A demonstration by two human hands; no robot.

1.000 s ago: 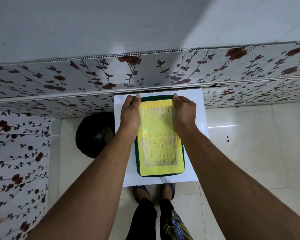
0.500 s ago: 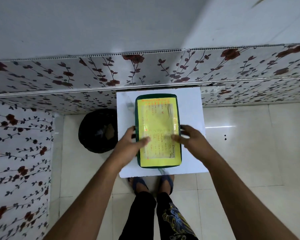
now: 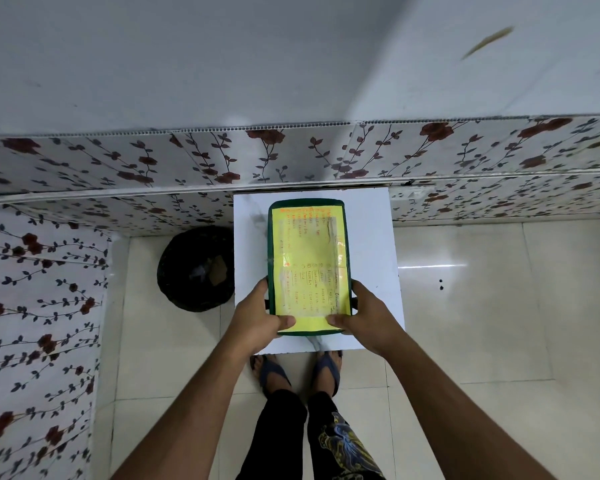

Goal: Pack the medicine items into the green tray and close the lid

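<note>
Head view, looking down: green tray (image 3: 308, 268) lying lid-down and closed on a small white surface (image 3: 371, 237) pushed against a floral-panelled wall (image 3: 187, 164). Left hand (image 3: 257, 318) and right hand (image 3: 368, 317) clamped on the tray's two near corners, fingers (image 3: 284, 321) curled over the yellow handwritten label (image 3: 309, 258) covering the lid, probably pressing the near edge down to seat it. No medicine items visible, presumably packed inside. Counted: one tray, one label, two hands, two sandalled feet (image 3: 271, 372) below the surface, one black bin (image 3: 196, 268) on the tiled floor, just beside the surface on the left.
</note>
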